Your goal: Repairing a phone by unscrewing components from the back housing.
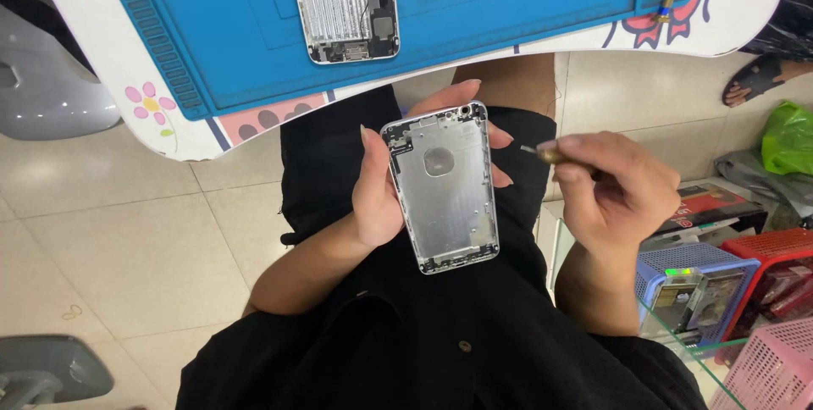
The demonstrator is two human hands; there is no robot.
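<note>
One phone shell [445, 194], left hand [381, 190] | one screwdriver [542, 154], right hand [614, 190]

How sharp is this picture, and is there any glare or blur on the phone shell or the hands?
Head view: even indoor light; the phone shell in the left hand is sharp with a mild sheen; the right hand and its small tool look slightly motion-blurred; floor tiles show soft reflections.

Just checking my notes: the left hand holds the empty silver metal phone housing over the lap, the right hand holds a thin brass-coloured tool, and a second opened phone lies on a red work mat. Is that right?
One detail is off: the work mat is blue, not red, as the head view shows. The rest stands: the left hand holds the empty silver metal phone housing over the lap, the right hand holds a thin brass-coloured tool, and a second opened phone lies on that mat.
</note>
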